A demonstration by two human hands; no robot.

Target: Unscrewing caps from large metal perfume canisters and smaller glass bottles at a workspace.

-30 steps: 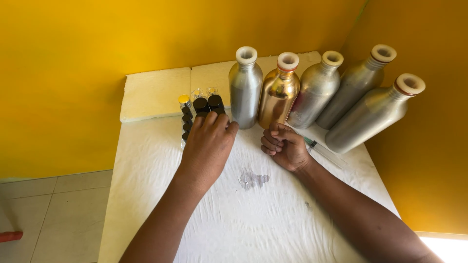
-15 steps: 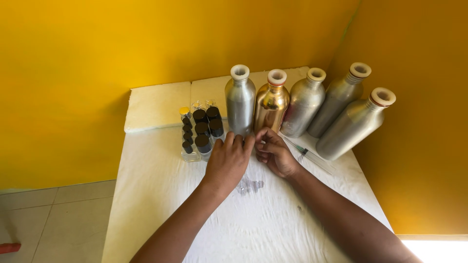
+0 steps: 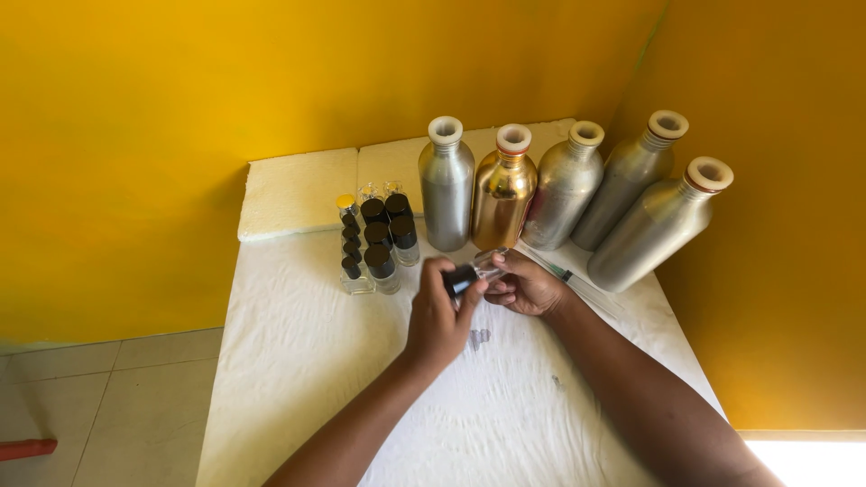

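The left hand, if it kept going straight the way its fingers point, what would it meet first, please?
Probably the small capped vial that the left hand already grips with the right hand; beyond it stands the gold bottle, though depth is unclear.

Small glass vial [image 3: 487, 264] mostly covered by both hands; only a clear bit shows between them, contents can't be read. Its black cap [image 3: 459, 280] is half hidden under the left hand [image 3: 439, 317] fingers. Right hand [image 3: 528, 287] palm side unseen. Both forearms cut off by the near edge. Syringe [image 3: 561, 272] partly behind the right wrist, tip hidden. Far vials in the cluster [image 3: 374, 236] overlap, count unclear. Small grey mark [image 3: 477, 338] on the cloth too small to identify. Red object [image 3: 25, 447] cut by left edge.
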